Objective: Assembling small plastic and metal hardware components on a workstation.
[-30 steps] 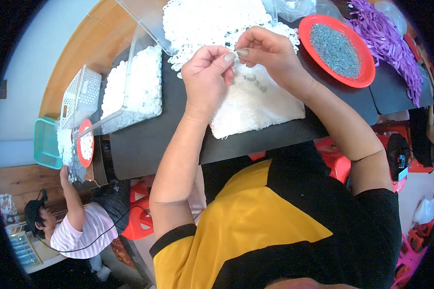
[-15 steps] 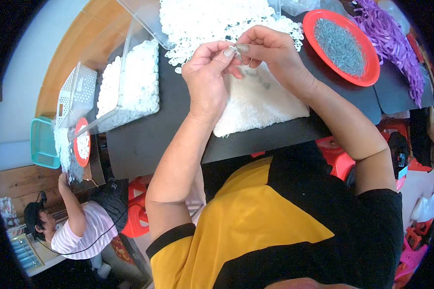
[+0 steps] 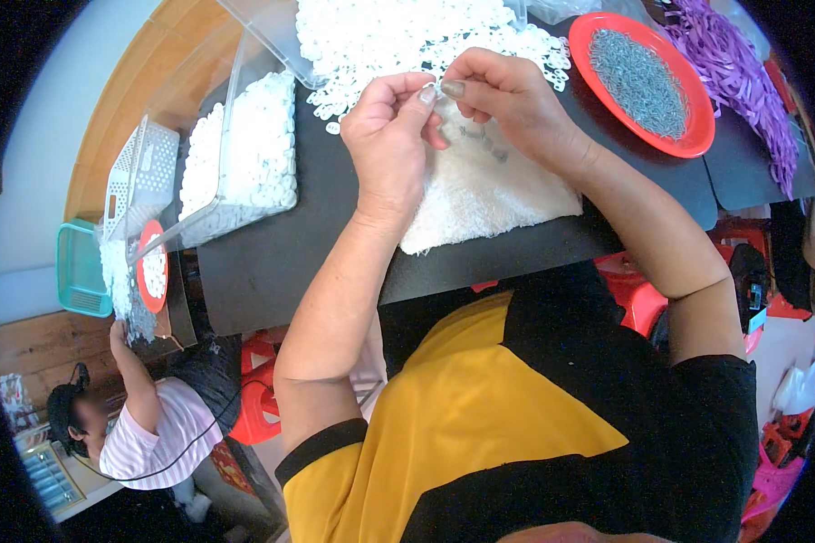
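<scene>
Above the far part of a cream fluffy cloth (image 3: 489,204), my two hands meet at the fingertips. Thumb and forefinger of my left hand (image 3: 389,136) pinch a small white plastic piece (image 3: 438,88), its shape mostly covered. My right hand (image 3: 507,95) is closed in a pinch against the same piece; whatever lies between its fingers is hidden. A few small grey metal bits (image 3: 486,142) lie on the cloth under my right hand. Just beyond my hands spreads a heap of flat white ring-like pieces (image 3: 407,36).
Right of the heap is a red plate (image 3: 701,127) of thin grey metal parts, beside purple ribbon strips (image 3: 733,81). A clear box (image 3: 227,136) of white pieces stands left, near a white perforated basket (image 3: 140,172) and a green basket (image 3: 80,262). A co-worker (image 3: 158,434) reaches in at far left.
My hands stay pinched together over the cloth, with the right fingers shifted slightly at the white piece. The view has moved a little; the other things stay in place.
</scene>
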The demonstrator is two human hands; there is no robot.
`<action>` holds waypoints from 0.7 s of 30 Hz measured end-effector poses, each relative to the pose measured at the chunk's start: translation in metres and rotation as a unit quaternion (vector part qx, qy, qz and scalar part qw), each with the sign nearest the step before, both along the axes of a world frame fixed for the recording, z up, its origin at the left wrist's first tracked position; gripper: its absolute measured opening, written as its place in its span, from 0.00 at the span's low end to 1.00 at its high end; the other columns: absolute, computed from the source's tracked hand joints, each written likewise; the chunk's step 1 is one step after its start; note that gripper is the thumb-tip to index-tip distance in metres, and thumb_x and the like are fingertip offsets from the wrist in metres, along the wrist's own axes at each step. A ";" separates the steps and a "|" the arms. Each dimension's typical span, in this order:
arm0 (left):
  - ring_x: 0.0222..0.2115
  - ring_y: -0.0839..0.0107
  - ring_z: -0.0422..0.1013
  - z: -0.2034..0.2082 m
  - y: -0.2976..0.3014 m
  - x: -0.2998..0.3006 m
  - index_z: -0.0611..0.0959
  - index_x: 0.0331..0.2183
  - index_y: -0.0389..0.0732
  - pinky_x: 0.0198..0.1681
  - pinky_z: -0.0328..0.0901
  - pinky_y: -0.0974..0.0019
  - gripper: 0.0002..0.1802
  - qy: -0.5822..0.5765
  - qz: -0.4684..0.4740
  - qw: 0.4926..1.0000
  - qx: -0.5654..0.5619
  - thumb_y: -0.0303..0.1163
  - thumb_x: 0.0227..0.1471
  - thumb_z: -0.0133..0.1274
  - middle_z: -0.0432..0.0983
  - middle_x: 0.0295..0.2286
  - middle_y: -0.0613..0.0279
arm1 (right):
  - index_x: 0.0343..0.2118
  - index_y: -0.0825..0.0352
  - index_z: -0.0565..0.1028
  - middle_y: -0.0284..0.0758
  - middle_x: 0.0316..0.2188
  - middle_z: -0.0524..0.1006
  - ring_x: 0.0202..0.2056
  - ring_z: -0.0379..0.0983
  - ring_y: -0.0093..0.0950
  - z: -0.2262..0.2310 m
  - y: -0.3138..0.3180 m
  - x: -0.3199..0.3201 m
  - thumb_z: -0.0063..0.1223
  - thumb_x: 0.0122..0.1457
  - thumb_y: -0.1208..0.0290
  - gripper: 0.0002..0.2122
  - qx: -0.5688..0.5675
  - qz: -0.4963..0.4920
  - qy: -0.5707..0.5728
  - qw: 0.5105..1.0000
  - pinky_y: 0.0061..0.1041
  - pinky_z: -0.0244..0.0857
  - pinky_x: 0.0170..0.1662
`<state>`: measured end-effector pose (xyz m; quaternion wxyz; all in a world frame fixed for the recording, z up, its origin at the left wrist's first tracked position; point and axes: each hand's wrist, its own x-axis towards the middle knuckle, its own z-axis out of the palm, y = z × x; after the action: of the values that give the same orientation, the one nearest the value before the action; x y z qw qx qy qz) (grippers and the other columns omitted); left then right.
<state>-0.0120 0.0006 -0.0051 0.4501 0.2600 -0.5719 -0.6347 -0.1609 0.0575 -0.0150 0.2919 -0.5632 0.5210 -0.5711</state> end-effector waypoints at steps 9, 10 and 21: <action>0.18 0.77 0.68 0.006 0.011 0.000 0.79 0.30 0.31 0.20 0.63 0.74 0.02 -0.046 0.051 0.997 -0.038 0.17 0.50 0.52 0.74 0.21 0.62 | 0.31 0.69 0.75 0.36 0.18 0.71 0.22 0.67 0.21 0.001 0.000 0.007 0.52 0.54 0.70 0.07 -0.053 -0.033 0.124 0.990 0.25 0.62 0.27; 0.18 0.77 0.68 0.009 0.010 -0.001 0.79 0.29 0.31 0.20 0.63 0.74 0.02 -0.050 0.062 0.996 -0.028 0.17 0.50 0.52 0.74 0.21 0.61 | 0.31 0.69 0.75 0.35 0.18 0.71 0.22 0.67 0.21 0.003 -0.001 0.008 0.52 0.54 0.70 0.07 -0.039 -0.032 0.108 0.993 0.25 0.62 0.27; 0.19 0.74 0.69 0.011 0.002 0.004 0.79 0.32 0.28 0.21 0.63 0.73 0.05 0.002 0.019 1.000 0.024 0.18 0.49 0.54 0.76 0.23 0.57 | 0.33 0.69 0.74 0.26 0.25 0.72 0.28 0.66 0.15 0.014 0.004 0.003 0.48 0.59 0.73 0.05 0.013 -0.009 0.124 0.992 0.17 0.62 0.32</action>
<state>-0.0082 0.0022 0.0059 0.4566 0.2806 -0.5505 -0.6401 -0.1577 0.0619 -0.0012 0.2267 -0.6216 0.5654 -0.4926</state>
